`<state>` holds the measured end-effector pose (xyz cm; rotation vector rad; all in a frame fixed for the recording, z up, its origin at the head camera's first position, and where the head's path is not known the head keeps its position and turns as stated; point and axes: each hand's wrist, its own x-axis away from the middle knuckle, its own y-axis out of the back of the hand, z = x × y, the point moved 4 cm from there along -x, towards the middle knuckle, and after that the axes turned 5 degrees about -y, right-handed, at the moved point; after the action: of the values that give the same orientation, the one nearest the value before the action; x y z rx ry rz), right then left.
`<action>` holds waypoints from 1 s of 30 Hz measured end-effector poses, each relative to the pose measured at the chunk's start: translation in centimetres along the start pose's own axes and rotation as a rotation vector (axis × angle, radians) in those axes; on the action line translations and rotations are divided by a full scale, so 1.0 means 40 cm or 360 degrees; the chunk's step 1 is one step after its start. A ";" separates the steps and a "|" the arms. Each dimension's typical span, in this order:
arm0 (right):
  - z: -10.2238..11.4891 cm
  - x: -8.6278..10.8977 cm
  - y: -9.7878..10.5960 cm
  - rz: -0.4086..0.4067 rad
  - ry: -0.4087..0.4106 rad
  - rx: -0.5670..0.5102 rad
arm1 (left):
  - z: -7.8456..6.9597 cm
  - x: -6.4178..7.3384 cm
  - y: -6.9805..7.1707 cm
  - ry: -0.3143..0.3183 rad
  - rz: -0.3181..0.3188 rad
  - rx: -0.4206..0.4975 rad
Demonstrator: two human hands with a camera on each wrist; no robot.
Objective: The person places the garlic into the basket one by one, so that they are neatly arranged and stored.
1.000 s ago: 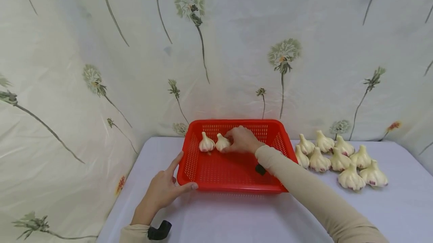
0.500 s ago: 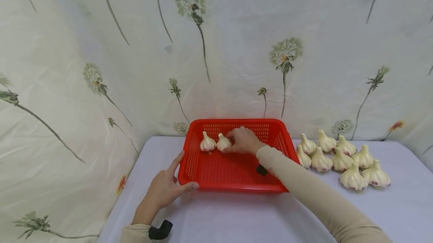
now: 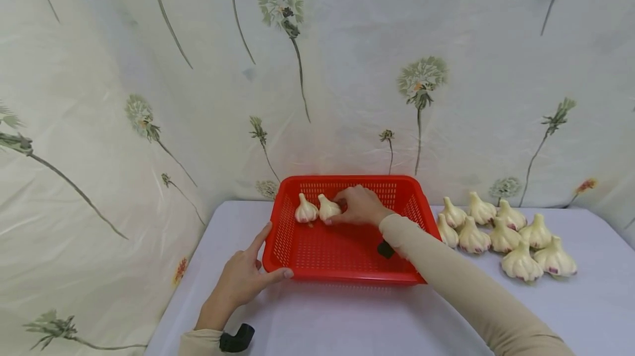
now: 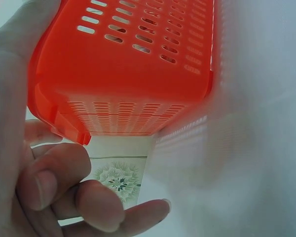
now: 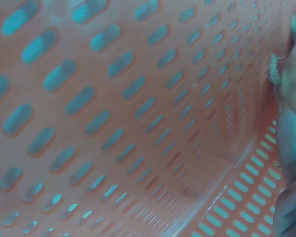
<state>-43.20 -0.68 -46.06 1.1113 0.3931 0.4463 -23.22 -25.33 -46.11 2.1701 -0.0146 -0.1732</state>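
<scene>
- Inside red basket (image 3: 347, 276): garlic bulb (image 3: 328, 210), stem up, long axis near upright, leaning slightly left.
- Right hand (image 3: 362, 205): garlic bulb pinched between thumb and fingertips.
- Left hand (image 3: 240, 278): thumb and forefinger spread against basket corner.

The pale table (image 3: 347, 317) carries a basket (image 3: 344, 275) near its back edge and some garlic (image 3: 505, 237) toward its back right corner.

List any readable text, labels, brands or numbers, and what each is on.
None readable in any view.
Red basket: no lettering visible.
Garlic bulbs: none visible.
Backdrop: printed flowers, no words.
Black wrist piece: no legible marking.
</scene>
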 end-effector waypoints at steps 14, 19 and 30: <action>0.000 0.004 0.030 -0.0039 -0.0035 -0.0100 | -0.009 -0.001 0.004 -0.0008 -0.0003 -0.0002; -0.009 0.013 0.069 -0.0089 -0.0063 -0.0308 | -0.007 0.003 -0.001 0.0027 0.0017 0.0000; -0.051 0.124 0.250 -0.0023 -0.0076 -0.0372 | -0.007 0.008 -0.002 0.0052 0.0019 0.0012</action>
<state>-41.52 7.24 -38.09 0.8898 0.2987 0.4401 -22.87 -25.08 -46.07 2.1798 -0.0094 -0.1308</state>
